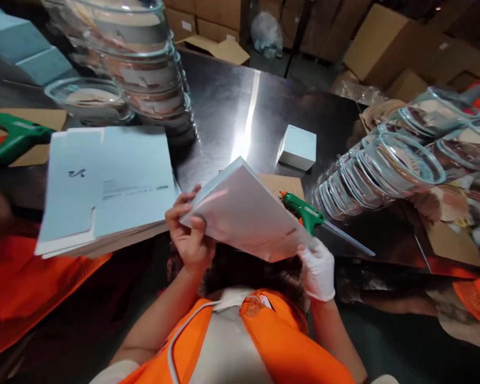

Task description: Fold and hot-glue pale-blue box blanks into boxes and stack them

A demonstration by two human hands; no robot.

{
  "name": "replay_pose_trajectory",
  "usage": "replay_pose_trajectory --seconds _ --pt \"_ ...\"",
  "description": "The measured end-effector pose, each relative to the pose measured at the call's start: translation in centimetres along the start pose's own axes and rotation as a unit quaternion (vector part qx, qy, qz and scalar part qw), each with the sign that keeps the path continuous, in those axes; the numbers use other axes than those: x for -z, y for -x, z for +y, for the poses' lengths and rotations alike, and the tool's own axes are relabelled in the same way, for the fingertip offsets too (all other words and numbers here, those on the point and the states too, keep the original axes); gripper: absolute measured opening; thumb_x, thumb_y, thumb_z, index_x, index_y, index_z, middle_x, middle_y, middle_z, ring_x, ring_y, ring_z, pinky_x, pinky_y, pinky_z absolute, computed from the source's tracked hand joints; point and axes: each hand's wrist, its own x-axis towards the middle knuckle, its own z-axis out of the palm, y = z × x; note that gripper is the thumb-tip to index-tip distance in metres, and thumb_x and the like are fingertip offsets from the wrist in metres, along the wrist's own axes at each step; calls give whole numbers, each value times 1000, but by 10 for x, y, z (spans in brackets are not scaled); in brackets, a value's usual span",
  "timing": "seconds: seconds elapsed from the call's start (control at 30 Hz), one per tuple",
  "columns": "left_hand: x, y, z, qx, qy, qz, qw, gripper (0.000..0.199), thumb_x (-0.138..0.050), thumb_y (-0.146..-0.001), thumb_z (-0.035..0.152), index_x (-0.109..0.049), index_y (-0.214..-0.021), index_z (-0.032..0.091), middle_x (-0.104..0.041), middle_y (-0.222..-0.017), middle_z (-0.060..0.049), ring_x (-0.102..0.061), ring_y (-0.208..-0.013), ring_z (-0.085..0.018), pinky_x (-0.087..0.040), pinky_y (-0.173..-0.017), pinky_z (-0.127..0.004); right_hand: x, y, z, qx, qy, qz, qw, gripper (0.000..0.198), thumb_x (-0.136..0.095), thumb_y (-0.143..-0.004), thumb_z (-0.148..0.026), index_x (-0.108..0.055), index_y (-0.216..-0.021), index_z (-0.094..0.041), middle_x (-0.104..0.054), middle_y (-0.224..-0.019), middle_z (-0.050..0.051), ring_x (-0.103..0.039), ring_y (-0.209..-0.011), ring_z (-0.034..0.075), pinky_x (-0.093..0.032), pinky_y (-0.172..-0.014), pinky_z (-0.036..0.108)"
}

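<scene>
A pale, glossy cardboard box (248,213) is held tilted over the table's near edge; it looks flat or only partly opened up. My bare left hand (190,232) grips its left corner, thumb on the near face and fingers round the edge. My right hand (318,269), in a white glove, pinches the lower right corner. Just beyond that corner, a green glue gun (306,209) with an orange tip lies on a piece of cardboard (290,184). To the left of my left hand is a pile of flat pale-blue card sheets (134,176) with printing and a handwritten mark.
A small pale box (299,151) stands on the dark shiny table (220,96). Stacked clear round dishes rise at the left (144,69) and lean at the right (368,176). Another green glue gun (18,136) lies far left. People in orange sit on both sides.
</scene>
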Motion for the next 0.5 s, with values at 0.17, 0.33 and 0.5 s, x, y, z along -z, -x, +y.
replay_pose_trajectory --seconds 0.17,0.33,0.5 --pt "16 1 13 -152 -257 -183 937 77 -98 -72 44 -59 -136 28 -62 -149 -15 -36 -161 -40 -21 -132 -69 9 -24 -71 320 184 13 929 24 -79 -93 -46 -80 -87 -23 -76 -74 1 -68 -64 17 -55 -65 27" --pt "10 -31 35 -127 -322 -420 839 101 -85 -76 70 -46 -158 25 -60 -156 -20 -47 -153 -48 -11 -131 -77 -10 -39 -133 520 265 -260 769 24 -61 -108 -40 -79 -106 -24 -82 -89 1 -77 -81 13 -57 -77 23" --pt "9 -35 12 88 -253 -313 911 76 -91 -68 68 -72 -125 21 -80 -117 -12 -73 -121 -42 -55 -113 -63 63 -152 -178 384 440 31 812 57 -65 -100 -58 -78 -121 -6 -79 -125 18 -72 -124 24 -49 -111 39"
